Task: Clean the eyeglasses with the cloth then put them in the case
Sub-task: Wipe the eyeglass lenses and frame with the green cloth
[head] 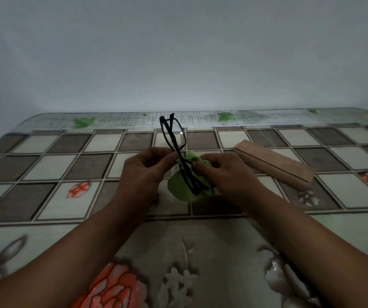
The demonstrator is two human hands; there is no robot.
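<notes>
Black-framed eyeglasses [173, 138] stand almost on end above the table, folded, one lens pointing away from me. My left hand [145, 170] pinches the frame near its middle. My right hand [227, 174] holds a crumpled green cloth [179, 187] against the lower lens, and the cloth wraps around that end of the frame. A brown wooden-looking case [276, 163] lies shut on the table to the right of my right hand, apart from it.
The table [45, 165] wears a glossy cover with brown and cream squares and flower prints. Its far edge meets a plain pale wall [178, 52]. The table's right rear corner curves away at the far right.
</notes>
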